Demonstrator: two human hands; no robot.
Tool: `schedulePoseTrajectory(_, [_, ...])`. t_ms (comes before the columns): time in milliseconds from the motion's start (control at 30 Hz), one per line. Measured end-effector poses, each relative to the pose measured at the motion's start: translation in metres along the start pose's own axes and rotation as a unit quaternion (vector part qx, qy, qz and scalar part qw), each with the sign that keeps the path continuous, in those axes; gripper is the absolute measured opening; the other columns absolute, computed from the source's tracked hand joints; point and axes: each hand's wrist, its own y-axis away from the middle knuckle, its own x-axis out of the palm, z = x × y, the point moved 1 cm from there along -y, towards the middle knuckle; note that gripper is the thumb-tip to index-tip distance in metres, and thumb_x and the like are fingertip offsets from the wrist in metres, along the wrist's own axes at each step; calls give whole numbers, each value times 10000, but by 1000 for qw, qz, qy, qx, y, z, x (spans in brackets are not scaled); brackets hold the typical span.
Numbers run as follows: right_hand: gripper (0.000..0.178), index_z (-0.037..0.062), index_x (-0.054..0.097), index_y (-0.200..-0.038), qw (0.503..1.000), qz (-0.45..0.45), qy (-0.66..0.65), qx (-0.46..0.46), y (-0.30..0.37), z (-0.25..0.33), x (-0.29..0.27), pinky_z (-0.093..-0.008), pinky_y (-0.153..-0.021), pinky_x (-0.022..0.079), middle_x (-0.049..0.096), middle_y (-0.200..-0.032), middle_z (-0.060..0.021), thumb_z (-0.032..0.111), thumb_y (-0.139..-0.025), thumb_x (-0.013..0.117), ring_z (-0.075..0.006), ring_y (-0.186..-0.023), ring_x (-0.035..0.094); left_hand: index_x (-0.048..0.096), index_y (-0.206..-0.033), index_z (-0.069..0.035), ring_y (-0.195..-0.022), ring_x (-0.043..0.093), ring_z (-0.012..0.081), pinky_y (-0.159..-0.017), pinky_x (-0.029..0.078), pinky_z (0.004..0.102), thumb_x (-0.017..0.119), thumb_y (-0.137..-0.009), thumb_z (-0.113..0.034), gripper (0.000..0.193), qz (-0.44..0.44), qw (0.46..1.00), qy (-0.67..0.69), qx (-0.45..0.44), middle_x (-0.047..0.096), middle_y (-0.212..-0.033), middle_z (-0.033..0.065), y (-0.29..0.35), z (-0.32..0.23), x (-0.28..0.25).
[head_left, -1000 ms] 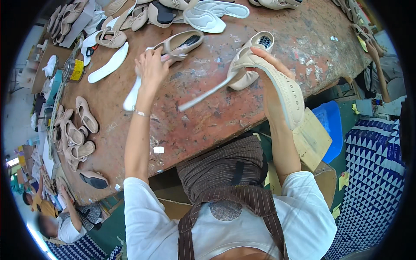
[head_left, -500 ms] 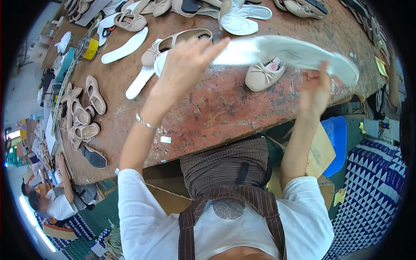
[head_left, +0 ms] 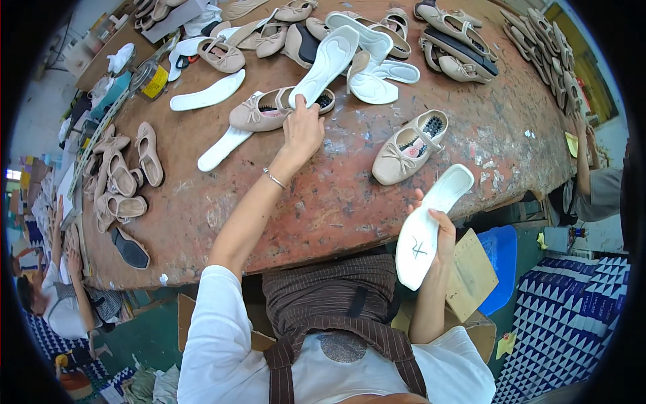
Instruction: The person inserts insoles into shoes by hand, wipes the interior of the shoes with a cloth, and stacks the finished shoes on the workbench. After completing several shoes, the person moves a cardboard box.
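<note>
My left hand [head_left: 304,131] reaches over the table, gripping a white insole [head_left: 326,62] by one end. This insole slants up and away, across a beige strap shoe with a bow [head_left: 252,114]. Nearer to me, my right hand [head_left: 444,236] is closed round a second white insole [head_left: 416,234], held at the table's front edge with a handwritten mark showing. Just beyond it, another beige bow shoe [head_left: 397,158] stands with its dark inside visible. A white insole [head_left: 222,149] lies partly under the left shoe, and another loose insole [head_left: 208,91] rests farther left.
More beige shoes and insoles [head_left: 373,89] crowd the far side of the worn table [head_left: 303,195]. Several shoes [head_left: 123,176] lie at the left, beside a tin [head_left: 149,79]. A blue bin [head_left: 501,269] stands below at right. Other people [head_left: 64,310] are at both sides.
The insoles, earlier held up together between both hands, are now apart. My left hand has moved away with one; my right hand has come down nearer me with the other.
</note>
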Motion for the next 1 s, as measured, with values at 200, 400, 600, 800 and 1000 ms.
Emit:
schedulePoseTrajectory(200, [555,55,278,-1514,994,112,3,7,-17,-13,25,-435,-868,560,512,-1377,-227,379,-1068,349,-267,-1010,620,740,-716,-37,-1250,425,401,-848,536,489,749,-807,-313,291,10,999,-23,-31,477,-1299,191,38,4,-51])
schedulePoseTrajectory(400, [587,55,298,-1503,981,124,146,-5,-17,-20,56,-378,-735,592,529,-1329,-211,451,-1070,273,-206,-888,596,577,-1220,14,-972,638,397,-830,536,432,653,-784,-38,446,-99,952,96,-274,656,-1039,244,103,84,-47])
schedulePoseTrajectory(600, [567,-3,408,-1438,867,41,483,-117,-14,-14,70,-253,-805,444,610,-1255,-132,400,-1071,255,-126,-924,542,725,-1093,-53,-854,709,269,-734,533,321,544,-798,72,368,-54,971,199,-121,718,-1018,147,147,66,-138])
schedulePoseTrajectory(800, [498,12,509,-1404,386,240,839,-299,-3,-74,104,-423,-975,372,602,-1237,-137,218,-951,488,-305,-1068,500,692,-1184,-116,-930,702,278,-782,567,343,662,-834,-13,366,39,987,142,-59,696,-1146,89,220,70,-129])
schedulePoseTrajectory(1000, [367,94,757,-1028,379,337,790,-345,-19,-137,83,-431,-892,467,644,-1158,-91,-3,-680,695,-301,-1062,563,696,-1152,-45,-700,599,234,-672,517,336,771,-832,-217,371,-65,931,-36,-356,599,-894,115,285,62,-123])
